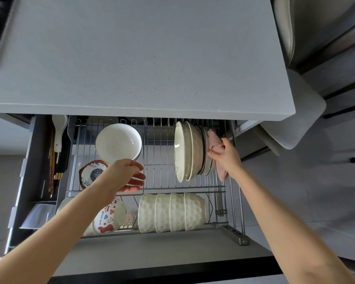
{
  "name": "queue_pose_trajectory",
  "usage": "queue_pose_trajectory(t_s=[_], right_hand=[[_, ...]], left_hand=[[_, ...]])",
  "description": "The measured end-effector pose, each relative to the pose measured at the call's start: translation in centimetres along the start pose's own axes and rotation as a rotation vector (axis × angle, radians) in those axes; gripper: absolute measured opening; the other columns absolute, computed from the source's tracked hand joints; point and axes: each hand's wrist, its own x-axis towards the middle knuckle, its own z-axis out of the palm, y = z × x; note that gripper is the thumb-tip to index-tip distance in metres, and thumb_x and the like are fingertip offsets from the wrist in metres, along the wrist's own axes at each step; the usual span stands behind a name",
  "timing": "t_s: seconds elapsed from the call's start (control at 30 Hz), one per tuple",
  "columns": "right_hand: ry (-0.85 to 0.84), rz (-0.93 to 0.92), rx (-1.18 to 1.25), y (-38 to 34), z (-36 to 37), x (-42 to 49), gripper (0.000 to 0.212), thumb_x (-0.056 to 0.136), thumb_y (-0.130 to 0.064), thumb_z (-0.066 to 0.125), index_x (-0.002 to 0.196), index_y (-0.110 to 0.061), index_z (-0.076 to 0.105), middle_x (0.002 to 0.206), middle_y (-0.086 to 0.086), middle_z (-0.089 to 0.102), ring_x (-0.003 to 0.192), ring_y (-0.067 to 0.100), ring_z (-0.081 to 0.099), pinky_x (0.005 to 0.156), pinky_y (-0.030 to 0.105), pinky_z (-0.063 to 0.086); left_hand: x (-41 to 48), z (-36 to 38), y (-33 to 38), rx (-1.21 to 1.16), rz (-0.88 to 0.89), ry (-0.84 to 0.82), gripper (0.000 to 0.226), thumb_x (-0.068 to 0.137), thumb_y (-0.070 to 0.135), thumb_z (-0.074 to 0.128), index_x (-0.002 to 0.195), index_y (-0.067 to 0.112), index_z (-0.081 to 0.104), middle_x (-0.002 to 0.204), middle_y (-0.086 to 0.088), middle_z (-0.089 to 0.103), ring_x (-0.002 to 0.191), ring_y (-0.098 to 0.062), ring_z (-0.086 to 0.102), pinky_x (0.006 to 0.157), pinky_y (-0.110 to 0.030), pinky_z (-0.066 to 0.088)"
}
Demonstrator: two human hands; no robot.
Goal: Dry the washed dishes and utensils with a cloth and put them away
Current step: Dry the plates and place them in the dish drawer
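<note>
Right hand (225,156) grips the pink cloth (214,141), pressed against the right end of the plates (191,150) standing on edge in the drawer rack (160,140). Left hand (127,175) hovers loosely curled and empty by the white dish (118,141). Risk — the cloth snags a wire or drags a plate from its slot, knocking the row together.
</note>
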Motion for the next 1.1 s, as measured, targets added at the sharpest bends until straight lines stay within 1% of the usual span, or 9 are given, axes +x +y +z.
queue_pose_trajectory(t_s=[0.13, 0.33, 0.5, 0.63, 0.77, 0.87, 0.93, 1.03, 1.1], right_hand=[[0.076, 0.028, 0.061, 0.3, 0.6, -0.8, 0.064, 0.077, -0.021, 0.078, 0.132, -0.006, 0.047, 0.119, 0.006, 0.059, 0.102, 0.021, 0.056, 0.091, 0.035, 0.046], [0.008, 0.055, 0.207, -0.4, -0.5, -0.3, 0.050, 0.081, -0.018, 0.074, 0.127, -0.008, 0.056, 0.120, 0.007, 0.065, 0.106, 0.021, 0.061, 0.094, 0.033, 0.048], [0.136, -0.003, 0.157, -1.5, -2.1, -2.1, 0.041, 0.091, -0.009, 0.058, 0.132, -0.009, 0.054, 0.125, 0.007, 0.063, 0.112, 0.018, 0.060, 0.095, 0.029, 0.045], [0.107, -0.062, 0.146, -2.8, -3.7, -4.7, 0.042, 0.092, -0.003, 0.056, 0.133, -0.011, 0.052, 0.129, 0.005, 0.061, 0.117, 0.016, 0.058, 0.095, 0.025, 0.044], [0.062, -0.116, 0.107, -5.8, -5.1, -7.8, 0.054, 0.092, -0.004, 0.056, 0.142, -0.020, 0.042, 0.132, 0.002, 0.058, 0.120, 0.010, 0.054, 0.090, 0.020, 0.039], [-0.034, -0.232, -0.011, -10.8, -5.7, -10.8, 0.067, 0.089, -0.010, 0.063, 0.147, -0.023, 0.031, 0.132, 0.003, 0.054, 0.113, 0.010, 0.049, 0.088, 0.022, 0.035], [-0.146, -0.328, -0.081, -14.9, -5.2, -12.9, 0.083, 0.084, -0.017, 0.072, 0.149, -0.025, 0.022, 0.128, 0.001, 0.051, 0.109, 0.010, 0.048, 0.088, 0.023, 0.036], [-0.308, -0.459, -0.181, -21.4, -2.9, -16.3, 0.104, 0.073, -0.032, 0.081, 0.151, -0.030, 0.011, 0.126, 0.000, 0.052, 0.113, 0.016, 0.053, 0.088, 0.027, 0.039], [-0.436, -0.549, -0.185, -25.8, -0.8, -18.8, 0.114, 0.068, -0.036, 0.083, 0.151, -0.031, 0.006, 0.120, -0.002, 0.053, 0.111, 0.016, 0.054, 0.090, 0.024, 0.040]], left_hand=[[-0.5, -0.1, -0.2, 0.000, 0.005, -0.001, 0.017, 0.094, 0.000, 0.045, 0.093, 0.005, 0.061, 0.087, -0.014, 0.069, 0.072, -0.023, 0.066, 0.055, -0.025, 0.055], [-1.1, -0.5, -0.8, -0.013, -0.014, 0.014, 0.015, 0.094, 0.000, 0.047, 0.093, 0.005, 0.061, 0.091, -0.017, 0.069, 0.077, -0.026, 0.067, 0.064, -0.030, 0.056], [-2.3, -1.1, -0.9, -0.025, 0.006, 0.032, 0.016, 0.095, 0.001, 0.046, 0.096, 0.003, 0.061, 0.090, -0.016, 0.069, 0.073, -0.024, 0.066, 0.055, -0.025, 0.056], [-3.6, -1.4, -0.6, -0.054, 0.030, 0.042, 0.017, 0.095, 0.001, 0.045, 0.098, 0.002, 0.061, 0.092, -0.017, 0.069, 0.072, -0.024, 0.066, 0.052, -0.024, 0.055], [-5.5, -1.7, 0.0, -0.073, 0.090, 0.039, 0.015, 0.093, 0.002, 0.049, 0.102, 0.003, 0.061, 0.092, -0.015, 0.068, 0.073, -0.022, 0.065, 0.060, -0.026, 0.056], [-7.4, -2.8, 0.2, -0.030, 0.236, 0.065, 0.014, 0.089, 0.010, 0.060, 0.104, 0.009, 0.061, 0.099, -0.012, 0.068, 0.078, -0.019, 0.063, 0.064, -0.025, 0.053], [-9.1, -3.9, 0.2, 0.028, 0.360, 0.095, 0.025, 0.086, 0.024, 0.065, 0.110, 0.020, 0.059, 0.107, -0.002, 0.066, 0.090, -0.018, 0.063, 0.072, -0.027, 0.049], [-12.2, -6.4, 0.0, 0.040, 0.524, 0.156, 0.045, 0.081, 0.040, 0.069, 0.123, 0.034, 0.054, 0.120, 0.008, 0.055, 0.111, -0.010, 0.052, 0.076, -0.023, 0.047], [-14.3, -8.7, -0.3, -0.033, 0.556, 0.123, 0.053, 0.078, 0.048, 0.069, 0.126, 0.038, 0.050, 0.126, 0.008, 0.055, 0.117, -0.010, 0.050, 0.090, -0.029, 0.048]])
